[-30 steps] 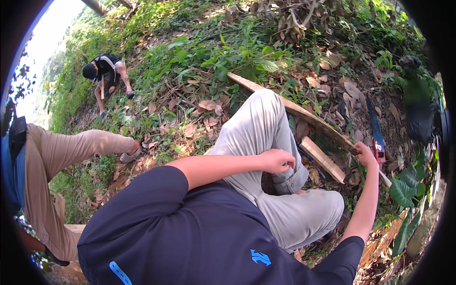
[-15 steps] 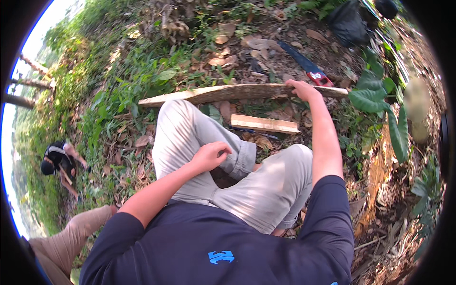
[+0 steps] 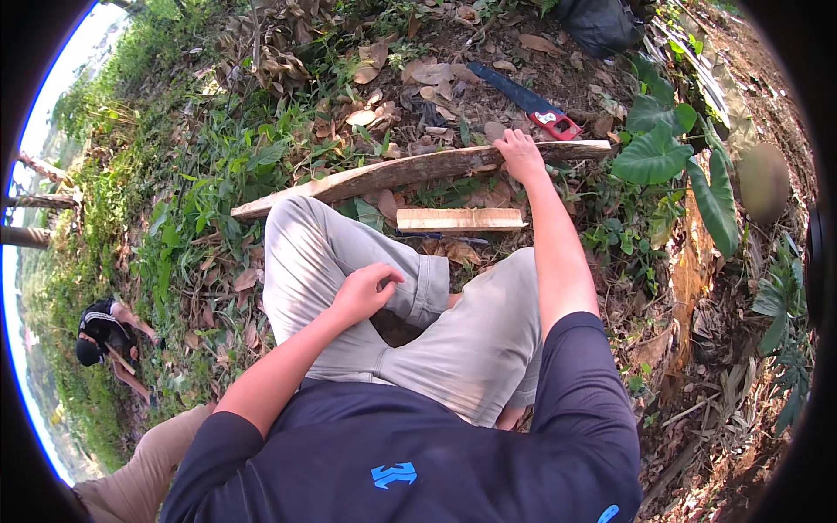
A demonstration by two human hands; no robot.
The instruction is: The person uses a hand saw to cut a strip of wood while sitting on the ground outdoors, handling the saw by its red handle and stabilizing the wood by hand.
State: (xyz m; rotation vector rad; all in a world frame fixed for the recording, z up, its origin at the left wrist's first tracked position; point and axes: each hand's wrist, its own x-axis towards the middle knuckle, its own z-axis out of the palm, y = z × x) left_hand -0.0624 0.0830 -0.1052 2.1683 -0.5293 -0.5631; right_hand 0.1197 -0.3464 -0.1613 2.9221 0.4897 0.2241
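R hand [image 3: 520,156] gripping 1 lg plank [image 3: 410,170]; L hand [image 3: 364,294] loosely curled, empty; 1 saw [image 3: 523,98].

The right hand [image 3: 520,159] covers a short stretch of the long plank [image 3: 397,174], and a knee [image 3: 292,218] hides part of that plank's lower edge. The short piece of wood [image 3: 459,220] partly hides a thin dark object [image 3: 466,240], too small to identify. The upper edge crops a black bag [image 3: 597,26]. The distant crouching person's [image 3: 109,331] stick-like object [image 3: 119,359] is too small to identify. A brownish oval [image 3: 764,183] is blurred.
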